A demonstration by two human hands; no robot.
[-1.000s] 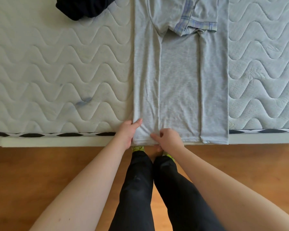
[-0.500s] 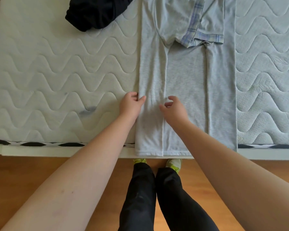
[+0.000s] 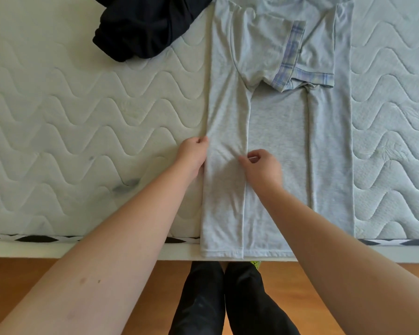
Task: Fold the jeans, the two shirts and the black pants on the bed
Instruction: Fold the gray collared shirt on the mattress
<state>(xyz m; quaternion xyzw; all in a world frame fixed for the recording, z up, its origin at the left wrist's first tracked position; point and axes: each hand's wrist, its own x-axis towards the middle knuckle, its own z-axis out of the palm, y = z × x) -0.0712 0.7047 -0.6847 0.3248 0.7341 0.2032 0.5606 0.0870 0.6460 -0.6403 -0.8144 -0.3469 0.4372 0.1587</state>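
Shirt (image 3: 279,131) flap between left hand (image 3: 192,154), right hand (image 3: 263,165)

We have a single wide-angle view from the head, looking steeply down and forward over the near edge of the bed (image 3: 58,97), so our own forearms reach in from the bottom corners and our legs (image 3: 218,298) stand on the wooden floor (image 3: 22,281) directly below the lens. The camera sits close: the grey shirt (image 3: 278,131) fills the middle, the mattress runs off the left, right and top edges, and straight lines bow slightly near the borders. There is no second view to overlap with.
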